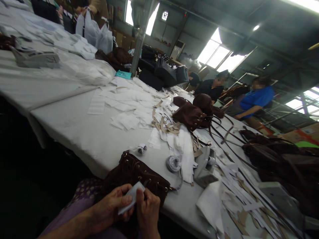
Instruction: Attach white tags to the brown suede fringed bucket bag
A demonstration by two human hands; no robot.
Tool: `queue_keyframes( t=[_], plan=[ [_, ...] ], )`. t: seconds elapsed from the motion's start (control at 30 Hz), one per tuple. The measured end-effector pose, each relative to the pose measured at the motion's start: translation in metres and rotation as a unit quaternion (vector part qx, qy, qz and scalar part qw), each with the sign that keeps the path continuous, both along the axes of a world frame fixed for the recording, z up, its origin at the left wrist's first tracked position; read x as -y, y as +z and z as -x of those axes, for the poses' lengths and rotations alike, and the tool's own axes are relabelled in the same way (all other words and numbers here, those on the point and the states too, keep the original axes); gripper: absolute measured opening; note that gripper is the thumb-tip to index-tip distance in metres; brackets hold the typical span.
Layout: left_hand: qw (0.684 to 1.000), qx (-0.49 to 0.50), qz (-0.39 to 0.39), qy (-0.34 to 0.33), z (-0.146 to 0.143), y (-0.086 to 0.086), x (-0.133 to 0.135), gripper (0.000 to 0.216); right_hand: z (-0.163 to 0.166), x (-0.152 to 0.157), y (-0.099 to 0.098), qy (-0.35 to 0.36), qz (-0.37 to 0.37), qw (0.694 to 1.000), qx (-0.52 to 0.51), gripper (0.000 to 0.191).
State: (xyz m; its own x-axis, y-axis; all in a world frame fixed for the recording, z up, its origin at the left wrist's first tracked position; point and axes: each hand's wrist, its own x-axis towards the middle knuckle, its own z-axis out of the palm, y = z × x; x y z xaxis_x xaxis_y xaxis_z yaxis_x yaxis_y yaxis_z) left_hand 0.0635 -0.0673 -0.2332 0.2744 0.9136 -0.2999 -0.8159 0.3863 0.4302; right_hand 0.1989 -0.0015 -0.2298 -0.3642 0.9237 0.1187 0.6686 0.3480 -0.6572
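Observation:
Between my two hands is a small folded piece of white paper or foam sheet (pixel 132 198); its exact kind is not clear. My left hand (pixel 119 202) pinches its left side with thumb and fingers. At its upper right corner, my right hand (pixel 148 207) closes with the thumb pressed near the edge. Just behind the hands, a dark brown bag (pixel 139 171) with brass eyelets and a threaded cord leans on the table edge and my lap. A roll of grey tape or strap (pixel 173 163) lies to its right, beside a small wrapped roll (pixel 142 149).
White sheets (pixel 127 119) and tan strips (pixel 164 124) litter the pale table (pixel 74 132). A grey tape dispenser (pixel 205 166) stands to the right. More brown bags (pixel 190 114) lie beyond, with black bags (pixel 164 71) farther back. Two people (pixel 256 98) work at the far side.

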Motion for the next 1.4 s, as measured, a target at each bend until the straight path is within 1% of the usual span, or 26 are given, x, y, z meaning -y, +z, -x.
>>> queue_keyframes(
  t=[0.07, 0.13, 0.17, 0.23, 0.27, 0.3, 0.37, 0.47, 0.5, 0.57, 0.63, 0.7, 0.73, 0.77, 0.8, 0.83, 0.87, 0.9, 0.93, 0.97, 1.03, 1.07, 1.13, 1.23, 1.33, 1.4],
  plan=[
    [0.999, 0.046, 0.024, -0.010, -0.001, 0.004, 0.000, 0.021, -0.002, 0.001, -0.006, 0.007, 0.012, 1.000, -0.014, 0.061],
    [0.997, 0.061, 0.038, -0.003, -0.001, 0.008, -0.002, 0.019, -0.006, 0.004, -0.009, -0.022, 0.034, 0.998, -0.039, 0.060],
    [0.999, 0.036, 0.033, 0.010, -0.002, 0.010, -0.004, 0.018, -0.008, 0.005, -0.009, -0.052, 0.050, 0.996, -0.056, 0.057],
    [0.997, -0.068, 0.002, 0.039, -0.003, 0.011, -0.007, 0.020, -0.012, 0.009, -0.006, -0.124, 0.084, 0.982, -0.110, 0.046],
    [0.990, -0.131, -0.015, 0.046, -0.003, 0.010, -0.009, 0.022, -0.014, 0.012, -0.003, -0.145, 0.103, 0.973, -0.145, 0.042],
    [0.980, -0.189, -0.031, 0.047, -0.003, 0.010, -0.010, 0.025, -0.015, 0.014, -0.001, -0.149, 0.121, 0.965, -0.179, 0.042],
    [0.960, -0.272, -0.053, 0.042, -0.004, 0.009, -0.009, 0.031, -0.013, 0.017, 0.006, -0.125, 0.144, 0.954, -0.230, 0.053],
    [0.940, -0.336, -0.053, 0.025, -0.006, 0.010, -0.004, 0.039, -0.004, 0.023, 0.014, -0.088, 0.172, 0.947, -0.259, 0.073],
    [0.937, -0.346, -0.049, 0.013, -0.006, 0.011, -0.001, 0.043, 0.000, 0.025, 0.016, -0.083, 0.183, 0.943, -0.264, 0.076],
    [0.936, -0.348, -0.042, -0.020, -0.007, 0.009, 0.004, 0.052, 0.007, 0.028, 0.020, -0.073, 0.195, 0.940, -0.270, 0.075],
    [0.943, -0.330, -0.026, -0.031, -0.006, 0.003, 0.006, 0.060, 0.008, 0.025, 0.024, -0.053, 0.207, 0.941, -0.262, 0.074],
    [0.947, -0.320, -0.003, -0.021, -0.003, -0.010, 0.004, 0.067, -0.003, 0.010, 0.031, -0.027, 0.220, 0.944, -0.245, 0.074],
    [0.947, -0.321, 0.008, -0.016, 0.000, -0.017, 0.002, 0.069, -0.014, -0.003, 0.037, -0.027, 0.212, 0.948, -0.235, 0.072],
    [0.945, -0.326, 0.013, -0.014, 0.003, -0.024, -0.001, 0.071, -0.031, -0.019, 0.043, -0.044, 0.190, 0.954, -0.227, 0.068],
    [0.942, -0.334, 0.015, -0.012, 0.006, -0.031, -0.004, 0.072, -0.052, -0.038, 0.050, -0.092, 0.133, 0.964, -0.211, 0.061],
    [0.940, -0.339, 0.018, -0.011, 0.008, -0.038, -0.006, 0.072, -0.076, -0.059, 0.056, -0.166, 0.068, 0.964, -0.195, 0.057],
    [0.940, -0.342, 0.021, -0.007, 0.010, -0.043, -0.009, 0.071, -0.102, -0.081, 0.062, -0.254, 0.011, 0.951, -0.179, 0.058],
    [0.939, -0.342, 0.022, -0.010, 0.011, -0.047, -0.010, 0.068, -0.128, -0.103, 0.067, -0.336, -0.033, 0.929, -0.153, 0.060],
    [0.940, -0.340, 0.020, -0.013, 0.011, -0.050, -0.012, 0.064, -0.153, -0.123, 0.071, -0.377, -0.052, 0.915, -0.135, 0.063],
    [0.942, -0.335, 0.017, -0.014, 0.011, -0.052, -0.013, 0.060, -0.175, -0.141, 0.073, -0.400, -0.054, 0.907, -0.120, 0.063],
    [0.946, -0.325, 0.011, -0.011, 0.007, -0.052, -0.014, 0.053, -0.207, -0.169, 0.074, -0.418, -0.035, 0.903, -0.097, 0.059],
    [0.947, -0.321, 0.012, -0.003, 0.005, -0.051, -0.014, 0.052, -0.216, -0.178, 0.072, -0.414, -0.018, 0.905, -0.093, 0.055],
    [0.947, -0.321, 0.018, 0.013, 0.003, -0.049, -0.015, 0.053, -0.224, -0.190, 0.066, -0.398, 0.017, 0.912, -0.098, 0.051],
    [0.947, -0.319, 0.019, -0.018, 0.006, -0.046, -0.017, 0.054, -0.221, -0.198, 0.058, -0.383, 0.052, 0.913, -0.126, 0.049],
    [0.947, -0.319, 0.014, -0.041, 0.012, -0.046, -0.018, 0.051, -0.217, -0.203, 0.056, -0.391, 0.057, 0.905, -0.161, 0.048],
    [0.945, -0.323, 0.009, -0.044, 0.014, -0.047, -0.018, 0.049, -0.218, -0.203, 0.058, -0.397, 0.048, 0.899, -0.181, 0.047]
  ],
)
